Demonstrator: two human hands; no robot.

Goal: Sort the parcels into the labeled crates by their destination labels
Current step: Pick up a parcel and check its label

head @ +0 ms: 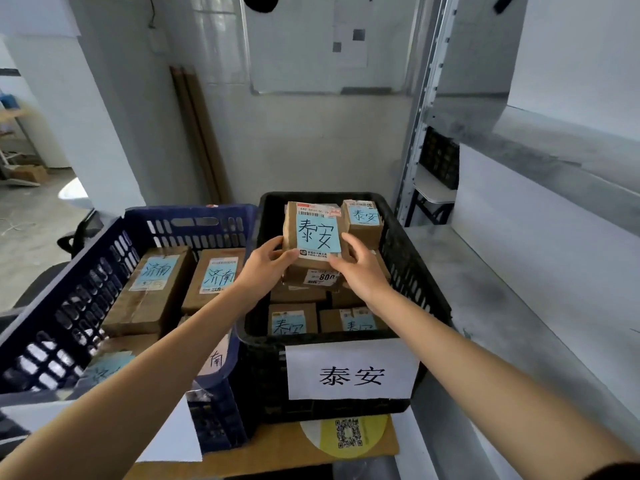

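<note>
A small cardboard parcel (313,223) with a blue note reading 泰安 sits atop the stack inside the black crate (408,258). My left hand (268,268) grips its lower left corner and my right hand (360,268) grips its lower right edge. The black crate carries a white sign (351,370) reading 泰安 and holds several more parcels with the same blue note (362,216). To the left, the blue crate (86,271) holds several parcels marked 济南 (156,275).
Both crates stand on a cardboard sheet (277,448) with a yellow QR sticker. A grey metal shelf (519,271) runs along the right. A white wall with a whiteboard (311,64) is behind the crates. Open floor lies far left.
</note>
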